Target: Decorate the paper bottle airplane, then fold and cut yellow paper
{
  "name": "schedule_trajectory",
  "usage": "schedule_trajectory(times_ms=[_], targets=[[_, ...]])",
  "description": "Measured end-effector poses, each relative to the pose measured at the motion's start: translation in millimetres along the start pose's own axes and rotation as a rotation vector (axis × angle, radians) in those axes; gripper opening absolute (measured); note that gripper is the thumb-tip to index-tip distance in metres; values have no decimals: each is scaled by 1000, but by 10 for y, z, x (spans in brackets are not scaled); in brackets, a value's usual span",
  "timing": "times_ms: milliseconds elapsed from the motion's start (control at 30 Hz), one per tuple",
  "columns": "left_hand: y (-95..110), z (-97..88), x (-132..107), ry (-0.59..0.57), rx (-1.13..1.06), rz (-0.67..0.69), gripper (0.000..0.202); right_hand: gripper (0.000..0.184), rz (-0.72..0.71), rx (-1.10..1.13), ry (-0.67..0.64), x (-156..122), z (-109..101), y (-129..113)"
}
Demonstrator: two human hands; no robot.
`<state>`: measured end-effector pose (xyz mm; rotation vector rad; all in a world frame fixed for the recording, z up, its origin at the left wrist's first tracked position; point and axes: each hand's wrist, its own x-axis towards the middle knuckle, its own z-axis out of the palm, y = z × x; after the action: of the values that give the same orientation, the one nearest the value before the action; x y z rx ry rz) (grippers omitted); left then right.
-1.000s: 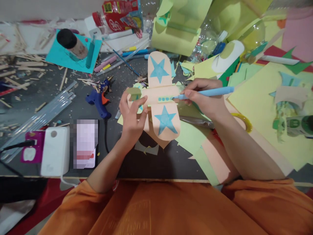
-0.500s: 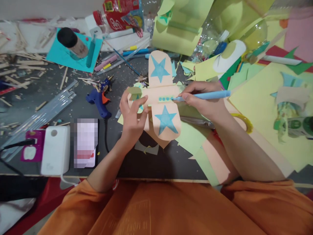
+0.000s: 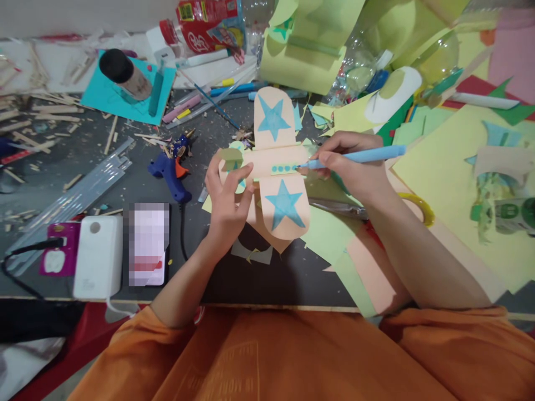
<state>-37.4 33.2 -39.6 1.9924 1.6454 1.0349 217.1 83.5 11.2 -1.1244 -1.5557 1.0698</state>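
Note:
A peach paper airplane lies across the middle of the table, a blue star on each rounded wing and a row of blue dots along its body. My left hand grips the body's left end by the small tail pieces, its fingers bent over the top. In my right hand is a light-blue marker, pinched between thumb and fingers. The marker's tip touches or hovers just over the body at the right end of the dots; I cannot tell which. My right fingers partly hide the nose.
A blue glue gun with its cord lies left of the airplane. Nearer the front edge are a phone and a white power bank. Yellow-handled scissors lie under my right forearm. Paper scraps cover the right side.
My right hand has shifted slightly, and the marker's back end has risen and moved right. My left hand keeps its hold on the airplane.

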Motion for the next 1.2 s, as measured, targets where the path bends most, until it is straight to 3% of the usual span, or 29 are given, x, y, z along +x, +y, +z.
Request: schedule_trajectory(times_ms=[233, 633, 1000, 1200], targets=[[20, -12, -7, -18, -9, -22, 43, 23, -23, -79, -79, -15, -6, -41], [-38, 16, -13, 28, 30, 25, 43, 14, -48, -52, -15, -7, 6, -65], [-46, 0, -10, 12, 18, 50, 42, 17, -36, -78, -66, -9, -34, -41], [-40, -8, -10, 8, 22, 32, 42, 20, -34, -25, -23, -16, -5, -27]])
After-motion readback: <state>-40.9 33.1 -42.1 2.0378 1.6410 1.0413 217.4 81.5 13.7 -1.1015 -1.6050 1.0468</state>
